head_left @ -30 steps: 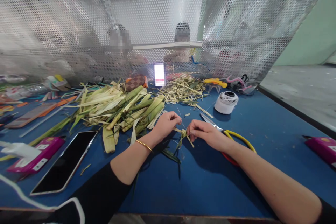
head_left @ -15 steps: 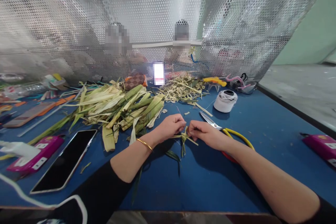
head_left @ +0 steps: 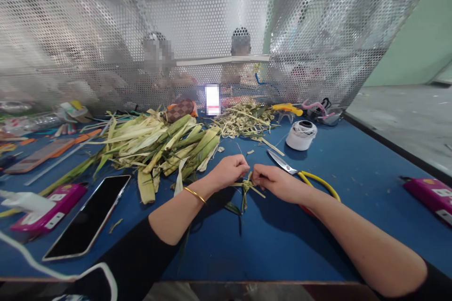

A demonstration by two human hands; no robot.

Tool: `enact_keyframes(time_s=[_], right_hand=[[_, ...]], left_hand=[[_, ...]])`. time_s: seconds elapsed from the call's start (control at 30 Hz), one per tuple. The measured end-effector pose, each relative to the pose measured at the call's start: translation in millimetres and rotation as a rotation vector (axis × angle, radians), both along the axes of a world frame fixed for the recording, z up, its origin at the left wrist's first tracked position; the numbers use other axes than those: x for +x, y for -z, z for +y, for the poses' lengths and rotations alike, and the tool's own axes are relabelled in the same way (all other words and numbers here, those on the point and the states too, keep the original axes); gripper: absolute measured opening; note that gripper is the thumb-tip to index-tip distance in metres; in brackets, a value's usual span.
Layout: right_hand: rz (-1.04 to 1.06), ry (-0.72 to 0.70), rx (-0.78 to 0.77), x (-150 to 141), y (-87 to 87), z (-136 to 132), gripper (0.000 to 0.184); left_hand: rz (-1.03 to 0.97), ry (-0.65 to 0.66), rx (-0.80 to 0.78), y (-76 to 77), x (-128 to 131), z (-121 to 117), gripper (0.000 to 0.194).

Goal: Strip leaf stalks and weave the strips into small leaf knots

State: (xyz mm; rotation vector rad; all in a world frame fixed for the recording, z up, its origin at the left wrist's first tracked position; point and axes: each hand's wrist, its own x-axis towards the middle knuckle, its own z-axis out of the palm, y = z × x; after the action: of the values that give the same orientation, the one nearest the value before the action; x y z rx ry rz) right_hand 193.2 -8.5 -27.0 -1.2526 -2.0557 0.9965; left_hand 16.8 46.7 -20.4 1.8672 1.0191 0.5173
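My left hand [head_left: 230, 170], with a gold bangle at the wrist, is closed in a pinch at the middle of the table. A fine thread shows just above its fingers. Close to its right, my right hand [head_left: 271, 179] is also pinched, its fingertips at the top of a small knotted piece of green leaf strips [head_left: 246, 185]. Strip ends stick out of the knot sideways and downward. What lies inside the fingertips is too small to see clearly. Scissors [head_left: 284, 163] with yellow and red handles lie partly under my right forearm. Behind them stands a white thread spool [head_left: 301, 135].
A heap of dried husk leaves [head_left: 169, 143] covers the left middle, with shredded strips [head_left: 243, 120] behind. A phone [head_left: 88, 216] and magenta power strips [head_left: 52, 207] lie nearer. A perforated screen [head_left: 201, 19] stands at the back; people sit behind it.
Both hands stay close together over the knotted piece, with only a slight shift of the fingers. The whole view has moved a little.
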Motion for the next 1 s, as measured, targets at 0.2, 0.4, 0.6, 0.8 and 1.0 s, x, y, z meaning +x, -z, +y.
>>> enact_keyframes(time_s=[0.2,0.4,0.6,0.8,1.0], right_hand=[[0.073,0.034,-0.064,-1,0.3,3,0.011],[0.149,0.036,-0.109,-3,1.4,4,0.012],[0.203,0.031,-0.110,-4,5.2,5,0.012],[0.211,0.058,-0.058,-3,6.4,7,0.013],[0.217,0.063,0.009,-3,0.9,5,0.016]], left_hand=[[-0.185,0.019,-0.271,-6.7,-8,2,0.014],[-0.333,-0.181,-0.416,-6.2,-12,12,0.014],[-0.116,-0.458,-0.020,-12.4,-16,15,0.027],[0.290,-0.382,0.470,-23.6,-14,-1,0.022],[0.234,-0.170,0.033,-10.9,-6,-7,0.037]])
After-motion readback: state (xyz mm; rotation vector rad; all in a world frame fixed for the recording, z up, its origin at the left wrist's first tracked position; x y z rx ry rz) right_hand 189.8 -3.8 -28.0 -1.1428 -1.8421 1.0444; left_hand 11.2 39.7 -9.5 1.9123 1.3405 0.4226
